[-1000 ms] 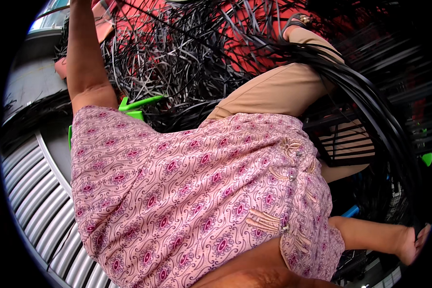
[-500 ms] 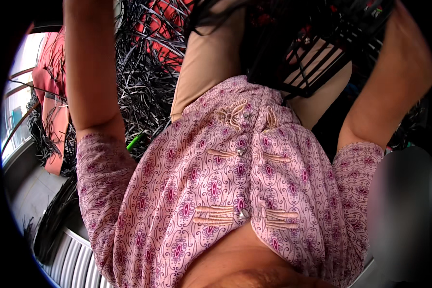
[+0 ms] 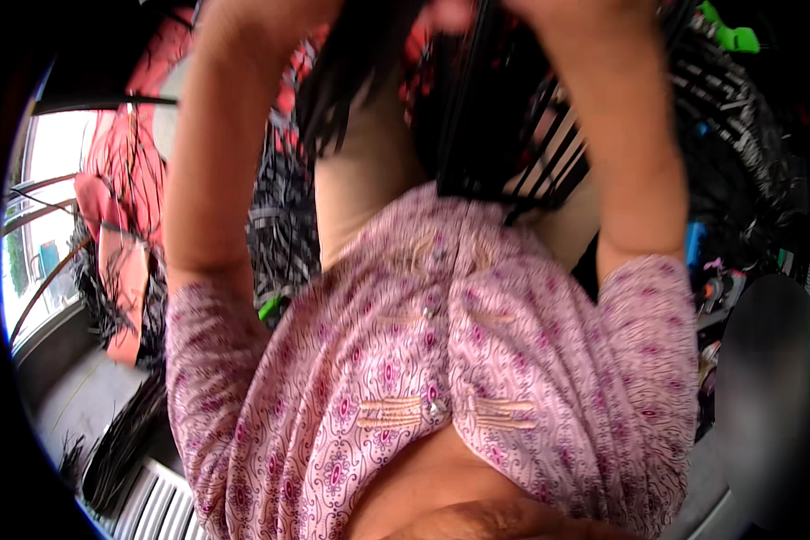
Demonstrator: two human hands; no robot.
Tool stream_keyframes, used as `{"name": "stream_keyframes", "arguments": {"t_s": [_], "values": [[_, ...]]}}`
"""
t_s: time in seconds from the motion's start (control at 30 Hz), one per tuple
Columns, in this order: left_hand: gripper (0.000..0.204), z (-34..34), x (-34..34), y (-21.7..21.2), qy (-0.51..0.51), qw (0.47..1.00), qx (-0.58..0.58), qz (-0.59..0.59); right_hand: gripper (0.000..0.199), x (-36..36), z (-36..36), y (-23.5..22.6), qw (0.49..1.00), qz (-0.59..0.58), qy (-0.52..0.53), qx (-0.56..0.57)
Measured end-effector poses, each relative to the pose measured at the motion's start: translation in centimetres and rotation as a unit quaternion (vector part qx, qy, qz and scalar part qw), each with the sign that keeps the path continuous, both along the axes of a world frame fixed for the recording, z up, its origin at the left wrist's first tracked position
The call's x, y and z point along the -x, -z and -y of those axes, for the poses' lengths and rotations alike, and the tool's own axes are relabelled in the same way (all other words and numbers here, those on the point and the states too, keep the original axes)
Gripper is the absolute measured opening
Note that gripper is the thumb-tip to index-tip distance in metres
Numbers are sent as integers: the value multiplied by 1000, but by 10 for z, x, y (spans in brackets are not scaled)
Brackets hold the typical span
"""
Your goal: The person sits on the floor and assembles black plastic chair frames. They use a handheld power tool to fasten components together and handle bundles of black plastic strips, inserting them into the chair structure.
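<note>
My left hand (image 3: pixel 274 13) is at the top edge, blurred, with its fingers cut off from view. Beside it a bundle of dark flat strips (image 3: pixel 337 85) hangs down over my left thigh; whether the hand grips it cannot be made out. My right hand (image 3: pixel 571 11) is also at the top edge, above a black open-slatted piece (image 3: pixel 472 135) that rests over my lap. Its fingers are smeared by motion, and a blurred fingertip-like patch shows near the top of that piece. Contact between the right hand and the piece is unclear.
Tangled black strips (image 3: pixel 283 202) lie in a heap at my left, with red material (image 3: pixel 139 148) behind. A green-handled item (image 3: pixel 270 310) sits by my left elbow. Another green object (image 3: pixel 733 34) is at far right. A slatted pale surface (image 3: pixel 157 504) is at lower left.
Both forearms have swung inward, bringing my hands closer together at the top edge. The hanging dark strips have shifted left and lower. More clutter shows at the right.
</note>
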State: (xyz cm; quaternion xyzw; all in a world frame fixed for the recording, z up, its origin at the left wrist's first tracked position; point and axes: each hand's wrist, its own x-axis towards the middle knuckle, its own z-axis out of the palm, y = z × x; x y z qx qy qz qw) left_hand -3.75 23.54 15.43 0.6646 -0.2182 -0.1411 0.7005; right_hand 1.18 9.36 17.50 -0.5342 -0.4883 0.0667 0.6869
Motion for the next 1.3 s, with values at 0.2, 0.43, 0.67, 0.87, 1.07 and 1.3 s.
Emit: {"name": "stream_keyframes", "arguments": {"t_s": [0.2, 0.43, 0.67, 0.87, 1.07, 1.3], "values": [[26, 22, 10, -16, -61, 996, -48, -53, 37, -2, 25, 2, 987, 18, 150, -50], [35, 54, 15, -5, -42, 994, -37, -99, 41, 2, 63, 37, 978, -159, 126, -53], [31, 72, 24, 6, 1, 984, -24, -175, 43, 33, 84, 49, 953, -288, 92, -27], [36, 81, 25, 31, 27, 969, 65, -237, 42, 38, 96, 66, 940, -332, 71, -34], [42, 97, 27, 43, 38, 934, 169, -312, 43, 39, 107, 77, 938, -338, 56, -52], [44, 105, 38, 48, 50, 897, 200, -391, 42, 52, 122, 80, 971, -235, 47, -24]]}}
